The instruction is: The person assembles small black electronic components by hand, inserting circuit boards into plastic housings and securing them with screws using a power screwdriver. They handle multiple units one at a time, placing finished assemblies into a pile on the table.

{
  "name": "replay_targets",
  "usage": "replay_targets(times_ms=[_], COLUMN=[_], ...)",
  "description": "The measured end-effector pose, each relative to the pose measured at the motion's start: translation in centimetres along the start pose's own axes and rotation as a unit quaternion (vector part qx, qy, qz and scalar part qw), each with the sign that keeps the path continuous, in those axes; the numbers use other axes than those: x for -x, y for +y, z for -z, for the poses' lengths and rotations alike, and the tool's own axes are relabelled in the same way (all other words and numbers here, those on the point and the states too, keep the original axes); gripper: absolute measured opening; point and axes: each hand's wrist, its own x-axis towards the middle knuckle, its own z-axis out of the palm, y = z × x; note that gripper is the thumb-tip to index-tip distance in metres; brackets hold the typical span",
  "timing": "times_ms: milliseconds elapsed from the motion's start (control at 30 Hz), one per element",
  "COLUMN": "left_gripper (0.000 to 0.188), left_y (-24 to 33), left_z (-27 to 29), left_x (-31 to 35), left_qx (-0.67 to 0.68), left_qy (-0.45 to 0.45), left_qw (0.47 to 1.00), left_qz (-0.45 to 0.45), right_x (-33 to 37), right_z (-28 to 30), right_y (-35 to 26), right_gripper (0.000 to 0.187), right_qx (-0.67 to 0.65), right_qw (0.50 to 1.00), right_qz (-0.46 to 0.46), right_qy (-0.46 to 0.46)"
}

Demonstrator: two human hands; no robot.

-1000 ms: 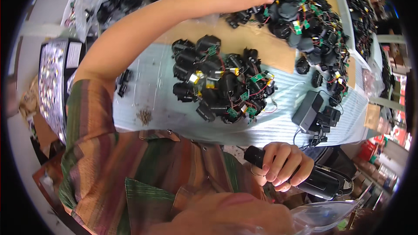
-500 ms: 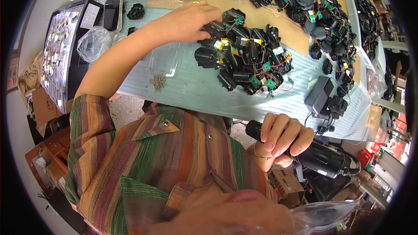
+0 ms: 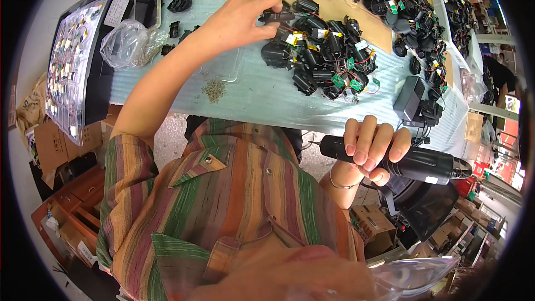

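Note:
My left hand [image 3: 245, 21] reaches over the table at the near-left edge of a heap of black plastic housings [image 3: 313, 73] with wires, yellow-marked cells and green circuit boards. Its thumb and fingers pinch a small dark plastic part [image 3: 278, 17], whose exact kind I cannot make out. Off the table's front edge, at right, my right hand [image 3: 369, 146] is wrapped around a black electric screwdriver [image 3: 423, 164]. The tool lies nearly level, its thin bit pointing left and its cord leaving the right end. A small pile of screws [image 3: 213, 90] rests on the table between my arms.
A larger mass of similar black assemblies [image 3: 395, 14] spreads over cardboard at the back right. A black power adapter [image 3: 409, 99] sits near the right edge. At left stand a tilted tray of small parts [image 3: 78, 58] and a clear plastic bag [image 3: 125, 44].
My left hand has lifted slightly off the heap, and a dark part now shows in its fingers. The screwdriver has turned more level, and its bit has come into sight.

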Motion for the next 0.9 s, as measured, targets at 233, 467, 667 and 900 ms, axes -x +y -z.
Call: replay_targets(times_ms=[233, 467, 667, 900], left_gripper=[0.024, 0.027, 0.022, 0.031], left_y=[4.3, 4.1, 4.2, 2.9], left_z=[-0.6, -6.0, -6.3, -4.5], left_x=[9.1, 16.2, 18.7, 21.6], left_qx=[0.031, -0.141, -0.147, -0.156], left_qy=[0.077, 0.029, 0.113, 0.178], left_qw=[0.995, 0.986, 0.979, 0.972], left_qz=[-0.063, -0.084, -0.091, 0.006], right_x=[-0.6, -2.8, -3.3, -2.7], right_z=[0.3, 1.1, -0.1, -1.1], right_y=[1.1, 7.0, 14.2, 17.5], right_gripper=[0.036, 0.057, 0.053, 0.052], right_qx=[0.005, 0.143, 0.201, 0.218], right_qw=[1.0, 0.989, 0.976, 0.974], right_qz=[-0.008, 0.01, -0.014, -0.042], right_qy=[-0.013, 0.041, 0.077, 0.041])
